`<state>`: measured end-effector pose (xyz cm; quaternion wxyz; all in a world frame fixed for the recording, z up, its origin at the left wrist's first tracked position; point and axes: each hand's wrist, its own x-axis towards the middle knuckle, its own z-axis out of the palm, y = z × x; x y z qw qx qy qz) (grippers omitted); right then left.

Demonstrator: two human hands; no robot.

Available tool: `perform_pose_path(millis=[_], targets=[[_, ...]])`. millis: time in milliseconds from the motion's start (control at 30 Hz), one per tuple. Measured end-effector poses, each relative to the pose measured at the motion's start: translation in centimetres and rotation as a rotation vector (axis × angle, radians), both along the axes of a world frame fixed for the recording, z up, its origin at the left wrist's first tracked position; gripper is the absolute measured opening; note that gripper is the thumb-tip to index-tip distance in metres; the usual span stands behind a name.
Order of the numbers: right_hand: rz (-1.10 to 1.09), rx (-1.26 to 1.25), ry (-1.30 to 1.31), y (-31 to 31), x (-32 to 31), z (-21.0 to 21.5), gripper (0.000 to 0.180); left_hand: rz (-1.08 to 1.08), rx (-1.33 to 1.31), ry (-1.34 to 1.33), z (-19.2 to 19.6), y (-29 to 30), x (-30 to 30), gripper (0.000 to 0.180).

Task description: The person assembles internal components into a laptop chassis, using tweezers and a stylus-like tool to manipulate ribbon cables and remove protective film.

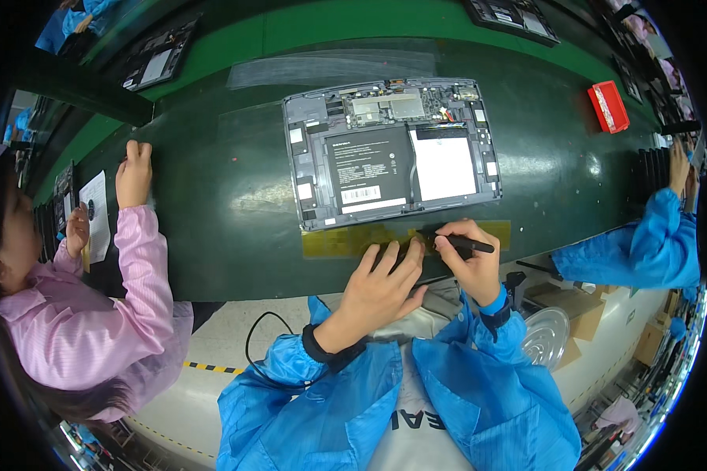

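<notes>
My left hand [379,289] lies over the yellow film strip [338,242] along the bench's near edge, fingers stretched out and touching it. Pinched in my right hand [476,267] is a black pen-shaped tool [471,244]; its tip points left, at the strip. Whether the tip touches the film I cannot tell. Just beyond the strip lies an opened tablet-like device [314,174], tilted slightly. Its circuit board [385,107] runs along the far side, with a black battery [365,161] and a white-covered panel [441,163] below. Part of the strip is hidden under my fingers.
Clear plastic sheets [330,67] lie behind the device on the dark green bench [558,173]. A red bin [609,107] stands at far right. More opened devices [159,59] sit beyond. A person in pink [94,314] works at left; a blue sleeve [632,247] reaches in at right.
</notes>
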<state>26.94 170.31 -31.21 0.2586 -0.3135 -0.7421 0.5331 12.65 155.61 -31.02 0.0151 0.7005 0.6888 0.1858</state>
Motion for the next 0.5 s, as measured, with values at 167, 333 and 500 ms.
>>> perform_pose_path(millis=[167,333,500], targets=[[0.046,0.221,0.014,0.0,-0.4,0.9,0.021,-0.004,-0.003,-0.001,0.1,0.1,0.0,0.056],[-0.044,0.11,0.086,0.8,1.4,2.1,0.021,-0.009,-0.03,0.023,0.9,0.6,-0.2,0.057],[-0.433,0.17,0.359,8.0,10.7,8.7,0.019,-0.055,0.017,-0.022,3.1,1.3,-1.3,0.051]])
